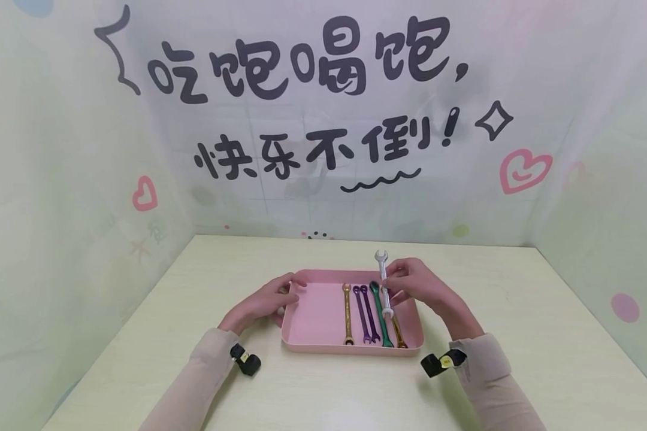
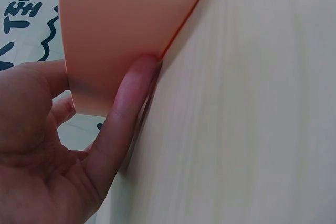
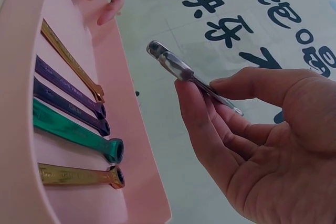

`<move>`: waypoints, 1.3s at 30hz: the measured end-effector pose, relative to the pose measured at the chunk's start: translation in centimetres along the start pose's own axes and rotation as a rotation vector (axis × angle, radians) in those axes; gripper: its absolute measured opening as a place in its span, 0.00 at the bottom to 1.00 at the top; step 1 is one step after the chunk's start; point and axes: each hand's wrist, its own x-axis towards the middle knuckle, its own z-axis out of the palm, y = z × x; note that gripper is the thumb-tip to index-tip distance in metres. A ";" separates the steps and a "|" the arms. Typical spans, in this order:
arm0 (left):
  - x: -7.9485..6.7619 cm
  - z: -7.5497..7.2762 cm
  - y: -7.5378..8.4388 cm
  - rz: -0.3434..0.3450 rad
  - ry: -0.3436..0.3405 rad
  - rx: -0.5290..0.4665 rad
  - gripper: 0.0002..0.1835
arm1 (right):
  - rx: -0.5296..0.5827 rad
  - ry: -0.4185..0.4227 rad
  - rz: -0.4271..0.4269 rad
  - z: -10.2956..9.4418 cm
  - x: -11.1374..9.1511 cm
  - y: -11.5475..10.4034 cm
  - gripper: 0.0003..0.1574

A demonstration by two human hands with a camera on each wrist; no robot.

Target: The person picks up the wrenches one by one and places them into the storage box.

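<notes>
My right hand [image 1: 417, 281] pinches a silver wrench [image 1: 383, 269] between thumb and fingers, above the right side of a pink tray [image 1: 315, 323]. The wrench's open end points up and its other end down. At the tray's left end, my left hand [image 1: 264, 302] grips the wall, thumb against the outside and fingers over the rim. Inside the tray lie a gold wrench [image 1: 347, 314], two purple wrenches [image 1: 362, 314], a green wrench [image 1: 380, 314] and a second gold wrench [image 3: 79, 174] at the right, side by side. The silver wrench partly hides that last one in the head view.
The tray stands on a pale wooden table [image 1: 323, 389]. Behind the table hangs a light printed curtain [image 1: 313, 203] with dark lettering, and similar panels rise on both sides. Each wrist carries a small black camera [image 1: 246, 361].
</notes>
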 end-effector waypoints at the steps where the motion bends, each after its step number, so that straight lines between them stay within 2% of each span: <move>1: 0.0 0.0 0.0 0.001 0.000 -0.001 0.20 | 0.004 0.002 0.001 0.1 0.0 0.0 0.17; 14: 0.0 0.0 -0.1 -0.004 0.004 -0.003 0.20 | 0.045 0.010 -0.002 1.4 0.2 -0.3 0.21; 23: 0.0 0.0 0.1 -0.004 0.004 -0.007 0.21 | 0.069 0.033 0.034 3.1 0.8 -0.5 0.20; 29: 0.0 0.1 0.0 -0.001 0.001 -0.010 0.21 | 0.106 0.037 0.023 4.1 1.1 -0.4 0.21; 39: 0.1 0.0 0.0 0.005 0.001 -0.009 0.21 | 0.026 0.185 0.104 6.3 1.2 -0.7 0.25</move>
